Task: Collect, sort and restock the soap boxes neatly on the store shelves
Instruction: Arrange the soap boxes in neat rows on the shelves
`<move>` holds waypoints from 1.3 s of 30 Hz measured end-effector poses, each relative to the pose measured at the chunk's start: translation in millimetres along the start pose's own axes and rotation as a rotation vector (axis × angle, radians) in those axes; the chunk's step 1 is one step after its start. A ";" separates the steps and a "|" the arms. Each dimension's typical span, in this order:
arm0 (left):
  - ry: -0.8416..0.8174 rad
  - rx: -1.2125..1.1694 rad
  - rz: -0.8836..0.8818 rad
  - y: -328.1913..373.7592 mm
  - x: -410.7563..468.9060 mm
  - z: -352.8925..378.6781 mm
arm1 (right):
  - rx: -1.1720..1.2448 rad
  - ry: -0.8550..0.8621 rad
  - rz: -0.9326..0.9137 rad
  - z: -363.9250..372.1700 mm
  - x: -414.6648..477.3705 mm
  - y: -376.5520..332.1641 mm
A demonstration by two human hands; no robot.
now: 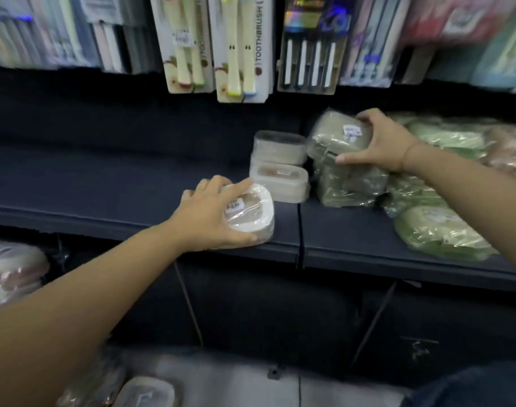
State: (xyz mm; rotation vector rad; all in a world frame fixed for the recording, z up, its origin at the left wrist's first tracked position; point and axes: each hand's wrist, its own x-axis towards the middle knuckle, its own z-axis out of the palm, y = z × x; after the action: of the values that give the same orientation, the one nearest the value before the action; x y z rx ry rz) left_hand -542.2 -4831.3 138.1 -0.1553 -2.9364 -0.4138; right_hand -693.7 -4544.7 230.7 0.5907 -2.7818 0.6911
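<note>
My left hand (209, 214) grips a white soap box (252, 214) wrapped in clear film, at the front edge of the dark shelf (104, 183). Just behind it stand two beige soap boxes (280, 165), one stacked on the other. My right hand (383, 142) holds a green soap box (336, 136) in plastic wrap on top of another green box (350, 183). More green wrapped boxes (438, 230) lie heaped on the right part of the shelf.
Toothbrush packs (242, 48) hang above the shelf. Pink wrapped boxes (13, 271) sit on a lower level at the left, and more wrapped boxes (145, 392) lie at the bottom. A seam (300, 230) splits the shelf into two boards.
</note>
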 end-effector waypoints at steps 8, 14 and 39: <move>-0.012 -0.231 -0.001 -14.7 37.4 17.6 | -0.269 -0.090 0.111 28.3 93.2 23.4; 0.022 -0.376 -0.196 -53.2 21.6 35.8 | -0.492 -0.114 0.052 50.1 114.6 44.6; -0.188 0.077 -0.194 -104.1 12.3 33.1 | 0.108 -0.219 -0.144 135.8 -33.3 -86.7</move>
State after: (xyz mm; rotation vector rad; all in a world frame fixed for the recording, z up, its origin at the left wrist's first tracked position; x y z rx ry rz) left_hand -572.5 -4920.6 81.5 0.1078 -3.1604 -0.3270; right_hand -641.3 -4670.0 137.8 0.9305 -2.8740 0.7926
